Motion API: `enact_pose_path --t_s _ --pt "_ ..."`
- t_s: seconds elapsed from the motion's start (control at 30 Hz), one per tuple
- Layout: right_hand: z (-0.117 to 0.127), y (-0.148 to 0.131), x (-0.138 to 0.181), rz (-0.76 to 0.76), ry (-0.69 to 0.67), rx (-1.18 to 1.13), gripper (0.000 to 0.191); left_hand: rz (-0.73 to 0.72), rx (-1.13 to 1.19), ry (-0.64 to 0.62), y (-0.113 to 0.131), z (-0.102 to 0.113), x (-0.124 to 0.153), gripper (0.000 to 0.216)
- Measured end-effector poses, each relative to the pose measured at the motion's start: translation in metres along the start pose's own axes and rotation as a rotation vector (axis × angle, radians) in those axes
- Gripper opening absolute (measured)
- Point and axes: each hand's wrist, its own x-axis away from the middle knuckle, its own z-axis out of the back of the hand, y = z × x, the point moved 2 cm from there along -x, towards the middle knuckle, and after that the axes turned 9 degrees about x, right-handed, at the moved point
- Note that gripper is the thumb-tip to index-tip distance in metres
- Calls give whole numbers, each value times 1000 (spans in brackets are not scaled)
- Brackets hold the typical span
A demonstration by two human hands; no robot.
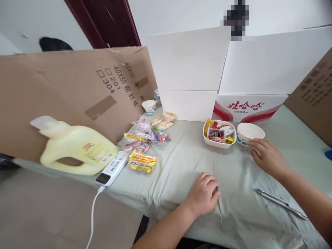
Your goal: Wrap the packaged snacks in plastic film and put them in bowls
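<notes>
My right hand (pixel 269 157) is at the near right side of a white paper bowl (pixel 250 131) with a blue-green print. Its fingers are stretched out, the fingertips at the bowl's near wall, with the thumb apart below them. Just left of the bowl stands a white square-cornered container (pixel 219 143) filled with small wrapped snacks (pixel 218 134). Nearer to me, my left hand (pixel 204 193) rests on the cloth with its fingers curled. A dark spot shows between thumb and fingers; whether it is an object or shadow I cannot make out.
Packaged snacks (pixel 142 160) lie left on the cloth-covered table (pixel 181 152), with another paper bowl (pixel 149 106) behind. A yellow jug (pixel 80 148) and a white corded device (pixel 112 169) line the left edge. Metal tongs (pixel 281 203) lie beneath my right forearm. White boxes (pixel 188 103) and cardboard (pixel 77 90) wall the table.
</notes>
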Motion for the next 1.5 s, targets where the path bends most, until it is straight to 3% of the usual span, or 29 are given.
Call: enact_pose_path --t_s 0.07,0.13,0.23,0.37,0.47,0.53,0.6,0.7,0.8,0.9,1.03,1.13,1.23,1.33,1.43,1.5 --pt "6 -10 37 13 15 -86 30 -7 17 26 -3 2 2 21" --pt "9 -13 77 -13 -13 -142 27 2 -7 71 -10 17 0 26" --pt "13 -11 132 -82 4 -141 27 103 -274 241 -31 72 -15 35" --pt "19 -20 174 -196 -15 24 40 475 -770 486 -72 165 -51 61" --pt "23 -32 177 -260 16 118 43 703 -937 418 -95 197 -75 63" --pt "23 -37 174 -264 31 130 41 711 -942 350 -101 191 -84 53" --pt "22 -39 172 -253 35 137 39 586 -878 310 -96 168 -87 43" --pt "23 -40 171 -247 28 154 36 226 -666 192 -70 114 -75 36" --pt "26 -41 171 -259 10 156 33 -206 -413 -110 -30 54 -45 20" --pt "29 -41 170 -277 -37 138 30 -394 -216 -272 -1 19 -13 12" --pt "35 -49 156 -287 -60 10 26 -359 -99 -78 3 12 0 14" --pt "40 -75 129 -245 -4 -163 23 -365 -94 90 -2 17 -2 13" --pt "39 -113 93 -94 16 -237 22 -394 -95 141 -4 18 -4 15" --pt "25 -138 61 90 -81 -186 24 -399 -87 186 -4 18 -3 15" --pt "6 -135 37 143 -250 -93 28 -376 -115 241 -5 18 -2 13" --pt "-2 -117 24 25 -316 -23 29 -346 -148 273 -6 19 -2 11"
